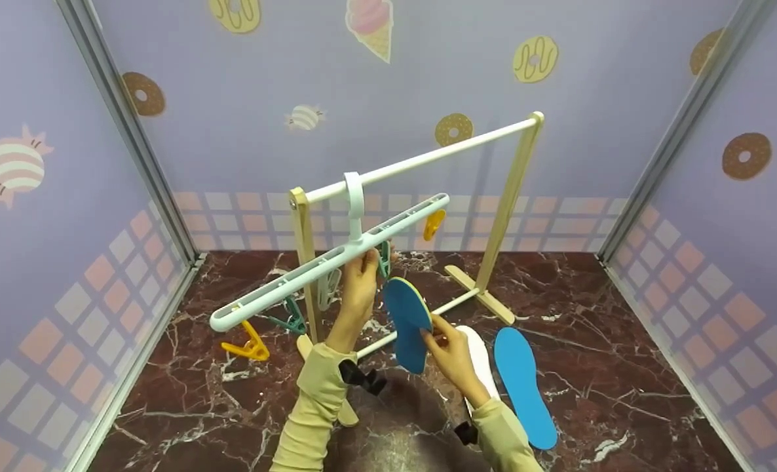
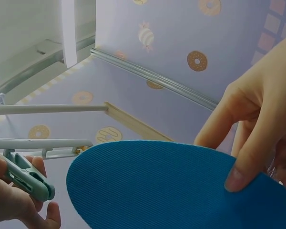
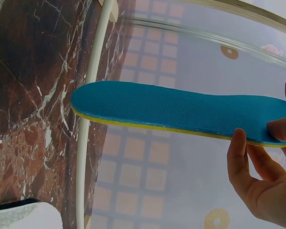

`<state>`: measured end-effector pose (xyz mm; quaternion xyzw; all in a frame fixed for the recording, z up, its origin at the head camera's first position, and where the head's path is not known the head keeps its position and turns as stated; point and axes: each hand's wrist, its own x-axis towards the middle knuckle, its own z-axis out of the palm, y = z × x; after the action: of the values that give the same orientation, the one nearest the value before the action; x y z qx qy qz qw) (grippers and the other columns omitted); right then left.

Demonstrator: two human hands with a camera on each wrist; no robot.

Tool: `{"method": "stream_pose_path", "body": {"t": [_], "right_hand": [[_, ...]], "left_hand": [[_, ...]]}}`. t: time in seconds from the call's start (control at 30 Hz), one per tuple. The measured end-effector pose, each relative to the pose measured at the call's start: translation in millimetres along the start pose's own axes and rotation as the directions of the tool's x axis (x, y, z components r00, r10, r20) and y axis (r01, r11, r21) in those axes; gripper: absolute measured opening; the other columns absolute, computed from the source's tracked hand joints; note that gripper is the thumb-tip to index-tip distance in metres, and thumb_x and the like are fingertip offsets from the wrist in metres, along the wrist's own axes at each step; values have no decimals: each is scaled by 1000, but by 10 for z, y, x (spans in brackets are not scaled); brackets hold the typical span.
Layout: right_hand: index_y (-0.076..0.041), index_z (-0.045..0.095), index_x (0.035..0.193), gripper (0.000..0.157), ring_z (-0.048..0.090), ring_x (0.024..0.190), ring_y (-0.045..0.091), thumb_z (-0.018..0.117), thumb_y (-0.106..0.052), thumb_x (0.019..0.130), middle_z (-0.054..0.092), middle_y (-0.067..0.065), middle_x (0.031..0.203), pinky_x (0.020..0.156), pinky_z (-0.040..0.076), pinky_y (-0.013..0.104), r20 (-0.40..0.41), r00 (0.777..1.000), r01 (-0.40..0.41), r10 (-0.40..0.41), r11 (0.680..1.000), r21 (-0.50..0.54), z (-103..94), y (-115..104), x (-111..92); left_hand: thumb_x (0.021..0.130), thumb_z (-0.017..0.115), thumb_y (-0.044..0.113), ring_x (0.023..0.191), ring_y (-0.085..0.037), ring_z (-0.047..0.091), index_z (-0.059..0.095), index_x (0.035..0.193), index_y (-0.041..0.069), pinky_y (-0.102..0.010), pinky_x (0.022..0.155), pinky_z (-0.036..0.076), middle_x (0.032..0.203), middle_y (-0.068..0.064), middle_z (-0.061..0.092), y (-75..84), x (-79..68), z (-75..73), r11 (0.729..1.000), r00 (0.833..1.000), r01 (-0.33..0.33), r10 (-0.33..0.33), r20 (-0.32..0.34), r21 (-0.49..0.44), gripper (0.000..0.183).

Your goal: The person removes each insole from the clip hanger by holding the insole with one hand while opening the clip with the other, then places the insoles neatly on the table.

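A pale hanger [image 1: 359, 246] hangs by its hook from the rack's rail. My left hand [image 1: 360, 288] is under the middle of its bar, fingers round a green clip [image 2: 31, 180]. In my right hand [image 1: 453, 353], thumb and fingers pinch a blue insole [image 1: 407, 321] by its edge; a yellow layer shows along its side in the right wrist view. The insole's rounded upper end is near the green clip, apart from it. Other clips dangle from the bar: a yellow clip [image 1: 434, 224] at the far end, another yellow clip [image 1: 251, 346] and a green clip [image 1: 291, 317] nearer.
The rack has a white rail [image 1: 421, 159] on wooden posts [image 1: 510, 210] with feet on the dark marbled surface. At the right lie a flat blue insole [image 1: 525, 387] and a white insole [image 1: 480, 357], partly hidden by my right arm. Patterned walls [image 1: 742, 236] enclose the space.
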<state>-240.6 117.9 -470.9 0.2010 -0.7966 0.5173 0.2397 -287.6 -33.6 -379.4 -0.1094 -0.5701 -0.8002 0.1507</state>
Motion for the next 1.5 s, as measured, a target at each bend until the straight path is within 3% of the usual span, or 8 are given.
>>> {"method": "stream_pose_path", "body": {"t": [0.27, 0.47, 0.63, 0.97, 1.13, 1.27, 1.37, 1.5], "right_hand": [[8, 61, 99, 20, 58, 60, 16, 58, 7, 79, 65, 22, 75, 49, 45, 15, -21, 1000, -3, 3, 1000, 9, -43, 46, -38], [8, 60, 100, 20, 60, 63, 25, 58, 6, 80, 65, 23, 79, 52, 51, 28, -14, 999, -44, 44, 999, 24, -83, 72, -71], [6, 60, 102, 21, 59, 67, 13, 58, 3, 81, 66, 23, 81, 53, 50, 25, -16, 995, -96, 96, 995, 19, -139, 131, -101], [8, 59, 105, 24, 61, 69, 36, 57, 6, 81, 66, 25, 86, 51, 53, 35, -49, 992, -111, 113, 993, 40, -271, 218, -154], [9, 58, 106, 24, 59, 71, 43, 56, 5, 82, 65, 28, 86, 53, 52, 42, -52, 988, -142, 146, 988, 68, -330, 261, -165], [9, 57, 106, 24, 59, 71, 42, 56, 5, 82, 64, 29, 86, 53, 52, 42, -54, 988, -142, 146, 988, 59, -375, 299, -174], [7, 58, 105, 23, 60, 70, 41, 56, 5, 82, 65, 27, 86, 53, 52, 43, -61, 988, -138, 141, 989, 50, -411, 322, -181], [6, 59, 103, 21, 60, 68, 40, 56, 5, 82, 65, 25, 82, 52, 51, 44, -76, 989, -123, 126, 991, 46, -454, 348, -187]], "left_hand": [[96, 29, 6, 84, -5, 60, 38, 126, -7, -33, 99, 37, 114, -29, 52, 12, -10, -3, 999, 1000, 21, -20, 14, -36, 33], [97, 28, 10, 81, -7, 58, 41, 123, -3, -24, 86, 40, 105, -19, 57, 6, -8, 7, 997, 999, 37, -37, 2, -66, 32], [98, 28, 14, 79, -7, 57, 42, 120, -2, -23, 82, 41, 93, -2, 59, 4, -13, 7, 997, 999, 38, -37, 16, -70, 31], [98, 26, 16, 85, -5, 58, 36, 126, 1, -38, 98, 36, 111, -23, 54, -17, -37, -20, 999, 999, 28, -28, 23, -27, 34], [98, 26, 17, 107, -15, 53, 34, 131, 1, -37, 107, 26, 112, -22, 54, -36, -56, -34, 999, 999, 39, -39, 16, -4, 38], [98, 26, 19, 131, -26, 31, 30, 135, 0, -39, 111, 17, 129, -21, 44, -43, -76, -36, 997, 997, 82, -82, 4, 11, 42], [98, 27, 20, 133, -30, 25, 27, 137, -1, -42, 108, 24, 141, -20, 30, -48, -95, -26, 990, 991, 131, -130, -19, 45, 44], [98, 29, 21, 120, -30, 43, 33, 132, -3, -31, 88, 39, 135, -21, 38, -67, -114, -2, 984, 985, 166, -162, -67, 68, 41]]}}
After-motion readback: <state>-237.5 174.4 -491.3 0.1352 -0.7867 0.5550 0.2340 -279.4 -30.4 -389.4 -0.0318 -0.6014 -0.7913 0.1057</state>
